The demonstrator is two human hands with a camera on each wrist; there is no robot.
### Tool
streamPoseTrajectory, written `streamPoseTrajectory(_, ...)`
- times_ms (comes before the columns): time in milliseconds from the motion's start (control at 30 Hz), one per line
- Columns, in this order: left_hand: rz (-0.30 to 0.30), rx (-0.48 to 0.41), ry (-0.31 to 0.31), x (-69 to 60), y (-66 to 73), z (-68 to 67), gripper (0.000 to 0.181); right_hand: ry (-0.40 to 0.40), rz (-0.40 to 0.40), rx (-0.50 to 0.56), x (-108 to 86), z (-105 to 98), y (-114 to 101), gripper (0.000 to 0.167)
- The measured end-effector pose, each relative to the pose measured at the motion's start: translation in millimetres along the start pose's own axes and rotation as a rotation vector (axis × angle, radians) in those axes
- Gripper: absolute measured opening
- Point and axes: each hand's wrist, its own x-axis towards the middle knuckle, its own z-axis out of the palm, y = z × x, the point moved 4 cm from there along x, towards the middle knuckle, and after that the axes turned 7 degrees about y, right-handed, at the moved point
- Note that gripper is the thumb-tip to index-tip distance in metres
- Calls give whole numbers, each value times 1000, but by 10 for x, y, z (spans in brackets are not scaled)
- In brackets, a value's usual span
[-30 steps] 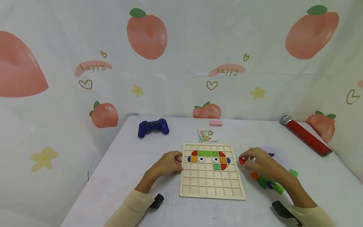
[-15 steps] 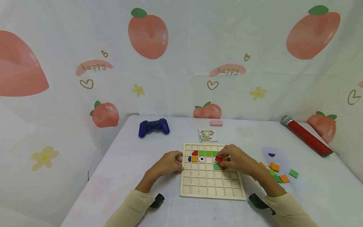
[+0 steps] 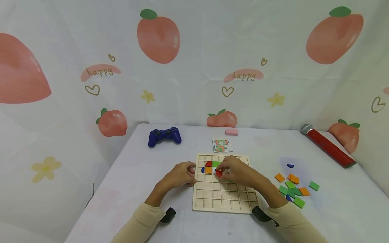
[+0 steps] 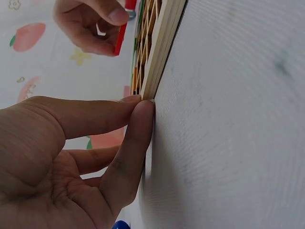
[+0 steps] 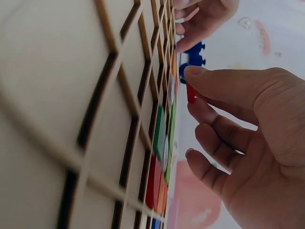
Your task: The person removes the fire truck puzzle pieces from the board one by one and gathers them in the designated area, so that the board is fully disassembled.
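Observation:
A square wooden grid board (image 3: 212,195) lies mid-table, with coloured tiles set in its upper rows. My left hand (image 3: 181,173) holds its left edge; in the left wrist view, thumb and finger (image 4: 143,112) meet at the board's side. Over the board, my right hand (image 3: 238,171) pinches a red tile (image 3: 218,173) between thumb and fingers, just above the left white eye tile. The right wrist view shows this red tile (image 5: 191,92) edge-on, raised off the grid. Behind the right hand, the board's right-hand tiles are mostly hidden.
Loose green, orange and blue tiles (image 3: 299,202) lie right of the board. Behind it are a picture card (image 3: 222,144) and a pink block (image 3: 231,132). A blue game controller (image 3: 164,136) sits at back left, a red microphone (image 3: 329,146) at back right.
My right hand has carried the red tile leftward from beside the loose tiles, across the board's right side, to above its left eye tile. The left hand stays at the board's edge.

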Motion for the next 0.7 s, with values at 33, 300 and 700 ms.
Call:
streamPoseTrajectory(33,-1,0,1,-1,0,0,65,-2,-11,0,22,16,-18,18)
streamPoseTrajectory(300,3,6,2,3,4,-2,64,-31,-35,-9,150,147,-104,17)
streamPoseTrajectory(700,6,23,7,22,-8,0,63,-60,-79,-42,215,218,-202,18)
